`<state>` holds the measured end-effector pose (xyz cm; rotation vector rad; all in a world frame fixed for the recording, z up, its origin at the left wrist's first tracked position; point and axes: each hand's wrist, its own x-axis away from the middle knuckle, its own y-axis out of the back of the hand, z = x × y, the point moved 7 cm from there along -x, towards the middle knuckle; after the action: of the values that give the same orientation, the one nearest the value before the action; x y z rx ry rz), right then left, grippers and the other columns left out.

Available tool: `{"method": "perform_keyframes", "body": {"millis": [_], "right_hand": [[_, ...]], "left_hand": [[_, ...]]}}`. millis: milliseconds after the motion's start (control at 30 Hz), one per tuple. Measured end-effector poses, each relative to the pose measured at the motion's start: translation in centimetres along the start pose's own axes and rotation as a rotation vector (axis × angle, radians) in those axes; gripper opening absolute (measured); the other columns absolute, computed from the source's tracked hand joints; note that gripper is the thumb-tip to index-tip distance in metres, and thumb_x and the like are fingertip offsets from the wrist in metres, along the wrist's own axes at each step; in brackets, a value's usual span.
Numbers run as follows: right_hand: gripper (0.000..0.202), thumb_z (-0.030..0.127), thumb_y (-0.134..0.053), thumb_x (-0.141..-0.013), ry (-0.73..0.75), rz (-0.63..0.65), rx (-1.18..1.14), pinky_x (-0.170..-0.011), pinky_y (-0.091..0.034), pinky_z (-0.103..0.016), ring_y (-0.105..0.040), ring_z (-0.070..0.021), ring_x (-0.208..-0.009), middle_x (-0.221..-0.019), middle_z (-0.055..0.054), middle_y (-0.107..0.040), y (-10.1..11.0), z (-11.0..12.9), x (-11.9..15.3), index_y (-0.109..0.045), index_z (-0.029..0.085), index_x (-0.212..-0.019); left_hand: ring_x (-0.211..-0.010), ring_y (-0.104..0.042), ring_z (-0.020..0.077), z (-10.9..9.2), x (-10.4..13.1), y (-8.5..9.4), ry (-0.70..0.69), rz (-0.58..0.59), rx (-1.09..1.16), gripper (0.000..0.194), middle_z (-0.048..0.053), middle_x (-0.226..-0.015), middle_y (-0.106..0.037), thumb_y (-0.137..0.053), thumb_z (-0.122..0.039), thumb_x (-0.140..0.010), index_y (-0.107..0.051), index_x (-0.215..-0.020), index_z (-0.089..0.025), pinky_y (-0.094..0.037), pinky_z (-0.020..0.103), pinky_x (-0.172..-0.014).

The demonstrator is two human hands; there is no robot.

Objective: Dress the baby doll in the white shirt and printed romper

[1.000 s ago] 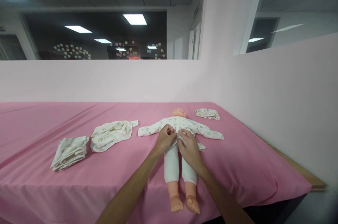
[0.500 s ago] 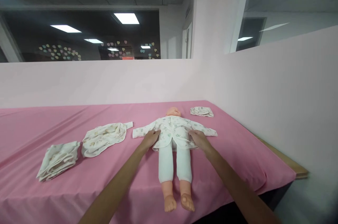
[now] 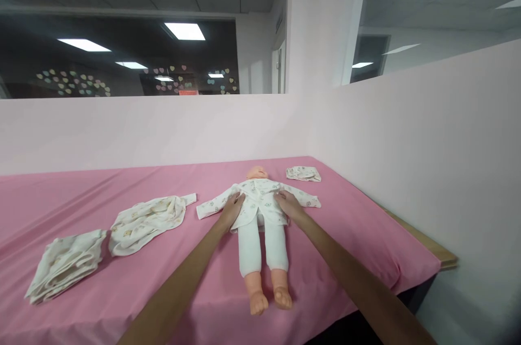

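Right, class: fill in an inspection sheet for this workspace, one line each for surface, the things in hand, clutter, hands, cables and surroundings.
Surface: pink sheet covers the table, lightly creased.
Things in hand: doll lies on its back, head away from the viewer, in a printed top and white trousers, feet bare.
Clutter: crumpled printed garment and folded cloth to the doll's left; small cap by its head.
Hands: left hand and right hand rest flat on the top, one on each side of the doll's body.
Cables: nothing seen.
Surroundings: pale pink partition behind and to the right; dark window with heart stickers; ceiling lights.
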<state>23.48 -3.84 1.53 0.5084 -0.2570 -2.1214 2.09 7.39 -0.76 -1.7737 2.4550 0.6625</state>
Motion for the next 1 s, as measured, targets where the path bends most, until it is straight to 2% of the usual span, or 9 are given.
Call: {"method": "perform_keyframes", "body": {"millis": [133,233,333,467,567,667,833,900,1000], "right_hand": [[0.029,0.035,-0.044,-0.088,0.004,-0.074,0.372,-0.077,-0.048,-0.031,-0.065,-0.0217,-0.091,-0.096,-0.006,-0.072,3.8,-1.1,-2.8,-0.069,0.019,-0.091],[0.036,0.031,-0.042,-0.091,-0.024,-0.131,0.592,-0.084,-0.046,-0.032,-0.062,-0.0249,-0.108,-0.122,-0.012,-0.066,6.7,-2.5,-5.5,-0.067,0.017,-0.112],[0.048,0.027,-0.042,-0.092,-0.047,-0.134,0.667,-0.093,-0.045,-0.038,-0.054,-0.0312,-0.123,-0.143,-0.02,-0.05,8.3,-4.2,-8.0,-0.054,0.011,-0.136],[0.055,0.023,-0.048,-0.091,-0.024,-0.028,0.75,-0.104,-0.039,-0.041,-0.046,-0.0317,-0.133,-0.151,-0.016,-0.043,7.6,-6.1,-11.3,-0.046,0.017,-0.146],[0.064,0.016,-0.054,-0.086,-0.024,0.053,0.811,-0.107,-0.036,-0.045,-0.04,-0.0344,-0.137,-0.161,-0.012,-0.026,6.0,-7.2,-13.9,-0.043,0.023,-0.148],[0.061,0.012,-0.055,-0.084,-0.056,0.122,0.857,-0.104,-0.038,-0.05,-0.035,-0.0391,-0.139,-0.164,-0.01,-0.017,3.9,-8.3,-16.1,-0.051,0.027,-0.142],[0.043,0.019,-0.056,-0.084,-0.12,0.108,0.917,-0.102,-0.036,-0.057,-0.045,-0.0391,-0.131,-0.15,-0.022,-0.038,2.7,-8.7,-17.8,-0.061,0.014,-0.126],[0.039,0.024,-0.054,-0.085,-0.115,0.105,0.934,-0.1,-0.039,-0.054,-0.051,-0.0347,-0.125,-0.141,-0.02,-0.048,2.9,-8.6,-18.0,-0.063,0.014,-0.122],[0.038,0.02,-0.05,-0.085,-0.091,0.132,1.0,-0.094,-0.045,-0.047,-0.057,-0.0332,-0.117,-0.138,-0.023,-0.05,3.6,-8.1,-18.0,-0.063,0.01,-0.12]], "left_hand": [[-0.126,-0.055,0.033,0.5,0.1,0.5,-0.041,-0.003,-0.148,0.046,0.014,-0.13,-0.066,-0.043,-0.055,-0.093,-0.068,-0.111,-0.02,-0.035,0.047,-0.109],[-0.122,-0.058,0.0322,0.9,0.0,0.6,-0.086,-0.023,-0.172,0.045,0.012,-0.126,-0.068,-0.038,-0.052,-0.095,-0.068,-0.109,-0.022,-0.037,0.047,-0.108],[-0.119,-0.059,0.0322,1.3,-0.4,0.3,-0.109,-0.032,-0.197,0.045,0.011,-0.122,-0.07,-0.036,-0.05,-0.096,-0.068,-0.11,-0.022,-0.038,0.048,-0.107],[-0.115,-0.06,0.0315,2.0,-0.9,-0.2,-0.131,-0.026,-0.227,0.044,0.01,-0.113,-0.072,-0.032,-0.048,-0.098,-0.068,-0.104,-0.023,-0.039,0.047,-0.105],[-0.115,-0.06,0.0317,2.1,-0.8,-0.3,-0.152,-0.046,-0.278,0.045,0.011,-0.118,-0.07,-0.029,-0.046,-0.099,-0.067,-0.108,-0.022,-0.04,0.046,-0.104],[-0.119,-0.059,0.0306,2.0,-0.6,-0.5,-0.139,-0.051,-0.347,0.047,0.012,-0.126,-0.067,-0.025,-0.041,-0.1,-0.063,-0.117,-0.02,-0.04,0.045,-0.104],[-0.118,-0.06,0.0291,2.0,-0.3,-0.8,-0.104,-0.062,-0.38,0.046,0.012,-0.122,-0.068,-0.024,-0.037,-0.101,-0.064,-0.114,-0.019,-0.04,0.042,-0.104],[-0.118,-0.06,0.0288,2.0,-0.3,-0.9,-0.113,-0.086,-0.384,0.044,0.01,-0.122,-0.069,-0.026,-0.037,-0.1,-0.065,-0.114,-0.02,-0.04,0.041,-0.104],[-0.117,-0.06,0.0291,2.0,-0.4,-1.1,-0.125,-0.084,-0.394,0.043,0.01,-0.122,-0.069,-0.027,-0.035,-0.1,-0.064,-0.115,-0.02,-0.041,0.041,-0.102]]}}
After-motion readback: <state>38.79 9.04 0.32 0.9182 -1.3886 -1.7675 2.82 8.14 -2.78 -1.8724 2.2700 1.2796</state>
